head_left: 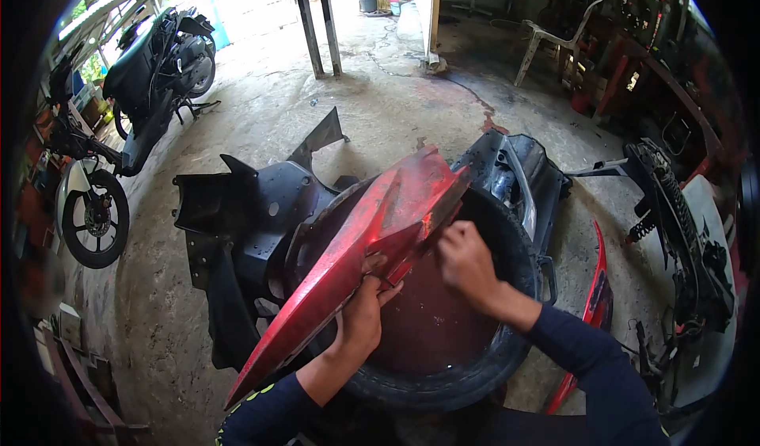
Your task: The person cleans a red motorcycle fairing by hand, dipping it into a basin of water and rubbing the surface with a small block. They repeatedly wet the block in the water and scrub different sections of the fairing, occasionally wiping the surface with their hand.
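A long red motorcycle fairing panel (356, 244), wet and soiled near its upper end, slants across a black tub (443, 394). Murky reddish water (431, 319) fills the tub below it. My left hand (366, 313) grips the panel's lower edge near the middle, with its thumb on the surface. Against the right edge of the panel's upper part, my right hand (465, 262) is closed and slightly blurred. Whatever its fingers hold is hidden from view.
Black plastic motorcycle parts (269, 208) lie left of the tub, with another black part (514, 169) behind it. A red trim piece (590, 311) and a partly stripped frame (673, 224) are at right. A motorcycle (134, 105) stands at left, a plastic chair (558, 38) at the back.
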A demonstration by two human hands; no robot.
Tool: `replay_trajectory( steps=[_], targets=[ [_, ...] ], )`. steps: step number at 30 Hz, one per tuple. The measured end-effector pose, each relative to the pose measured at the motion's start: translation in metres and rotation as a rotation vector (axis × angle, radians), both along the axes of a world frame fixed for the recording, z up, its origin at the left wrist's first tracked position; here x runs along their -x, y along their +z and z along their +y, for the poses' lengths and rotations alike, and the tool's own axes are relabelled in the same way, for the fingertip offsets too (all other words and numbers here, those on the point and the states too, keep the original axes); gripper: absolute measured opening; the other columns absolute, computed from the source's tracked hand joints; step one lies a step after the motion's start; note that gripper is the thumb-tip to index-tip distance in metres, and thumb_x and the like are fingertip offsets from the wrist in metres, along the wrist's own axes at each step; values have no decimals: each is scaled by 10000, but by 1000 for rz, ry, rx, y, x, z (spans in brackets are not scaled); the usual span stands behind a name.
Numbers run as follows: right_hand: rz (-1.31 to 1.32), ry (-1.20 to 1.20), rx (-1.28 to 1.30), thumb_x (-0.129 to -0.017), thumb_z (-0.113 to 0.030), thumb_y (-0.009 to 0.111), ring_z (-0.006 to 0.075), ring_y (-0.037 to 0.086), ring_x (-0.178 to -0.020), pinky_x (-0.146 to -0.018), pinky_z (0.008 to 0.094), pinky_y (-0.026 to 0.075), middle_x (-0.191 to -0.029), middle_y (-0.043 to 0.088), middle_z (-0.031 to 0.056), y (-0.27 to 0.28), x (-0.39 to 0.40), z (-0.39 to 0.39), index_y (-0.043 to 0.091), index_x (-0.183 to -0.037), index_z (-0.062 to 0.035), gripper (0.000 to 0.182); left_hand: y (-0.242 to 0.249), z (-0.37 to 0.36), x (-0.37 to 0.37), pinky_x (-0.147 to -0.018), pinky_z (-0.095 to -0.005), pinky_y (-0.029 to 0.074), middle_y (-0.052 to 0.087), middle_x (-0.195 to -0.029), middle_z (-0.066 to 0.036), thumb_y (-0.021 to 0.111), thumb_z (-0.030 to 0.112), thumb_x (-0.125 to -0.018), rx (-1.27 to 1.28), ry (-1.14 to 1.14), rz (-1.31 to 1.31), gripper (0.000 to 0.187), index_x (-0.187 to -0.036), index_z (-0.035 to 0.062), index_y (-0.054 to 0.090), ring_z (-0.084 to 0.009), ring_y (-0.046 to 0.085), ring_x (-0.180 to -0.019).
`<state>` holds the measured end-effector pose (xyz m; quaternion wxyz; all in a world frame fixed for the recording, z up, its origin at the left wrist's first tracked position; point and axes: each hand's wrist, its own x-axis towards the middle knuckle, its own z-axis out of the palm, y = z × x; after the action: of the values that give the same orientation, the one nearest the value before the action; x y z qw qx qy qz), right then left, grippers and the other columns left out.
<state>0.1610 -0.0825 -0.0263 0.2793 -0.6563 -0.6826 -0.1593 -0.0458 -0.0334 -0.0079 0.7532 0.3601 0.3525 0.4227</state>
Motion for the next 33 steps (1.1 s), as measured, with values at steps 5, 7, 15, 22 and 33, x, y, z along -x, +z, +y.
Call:
replay_trajectory(
  steps=[5,7,15,22,33],
  targets=[
    [75,155,16,-699,-35,716,322,573,-1031,-853,394,522,-1047,644,72,25,38,-24,684,-1006,-66,310,5,-9,-8,-951,-490,555,565,-1321,-54,419,-72,-915,-16,-50,140,448,-1317,106,508,-210,592,-1168],
    [55,51,73,-668,-43,736,315,573,-1056,-874,382,525,-1072,648,57,25,21,-16,701,-1015,-75,350,7,-10,-12,-938,-480,554,567,-1321,-54,422,-72,-910,-22,-30,83,460,-1324,110,507,-204,592,-1164],
    [3,53,102,-683,-37,730,309,575,-1058,-897,391,522,-1098,653,54,27,11,-16,700,-1029,-70,349,1,-7,-17,-870,-435,570,568,-1332,-60,438,-66,-893,-71,-28,0,494,-1346,113,518,-189,589,-1147],
    [124,144,86,-716,-26,708,324,557,-1035,-907,411,489,-1076,646,90,29,18,-10,670,-1019,-52,307,2,3,-19,-879,-417,573,564,-1330,-61,444,-44,-905,-41,-10,47,448,-1318,101,538,-182,607,-1068],
    [146,314,-45,-747,-17,667,337,556,-1035,-884,413,500,-1034,641,101,40,63,-26,669,-1020,-39,273,-21,8,-18,-874,-394,572,589,-1289,-59,451,-63,-888,-325,-18,154,456,-1309,91,529,-156,601,-1028]
  ],
)
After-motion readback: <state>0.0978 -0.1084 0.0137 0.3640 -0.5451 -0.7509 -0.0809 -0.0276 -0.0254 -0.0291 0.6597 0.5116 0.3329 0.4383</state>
